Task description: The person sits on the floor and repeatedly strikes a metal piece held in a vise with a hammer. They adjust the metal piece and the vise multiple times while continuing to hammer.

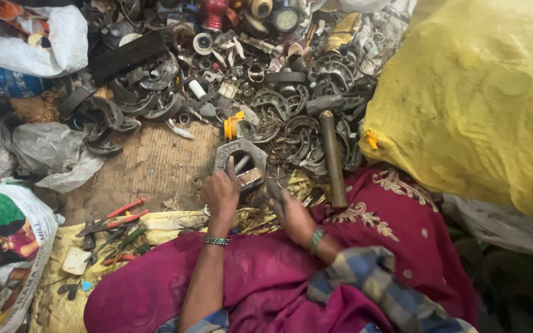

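My left hand (220, 192) rests on the near edge of a grey hexagonal metal block (240, 161) with a hollow middle, its fingers curled over the rim. My right hand (291, 213) is just to the right of it, blurred, its fingers closed around a small dark piece I cannot make out. A hammer (332, 154) with a wooden handle lies upright beyond my right hand, its head among the scrap. My lap is covered in magenta cloth (266, 277).
A heap of curved metal scrap parts (279, 92) fills the floor ahead. A big yellow sack (476, 98) stands at the right. Red-handled pliers and tools (115, 225) lie at the left, near white bags (50, 37) and a printed sack (1, 246). A brown mat (149, 163) lies bare.
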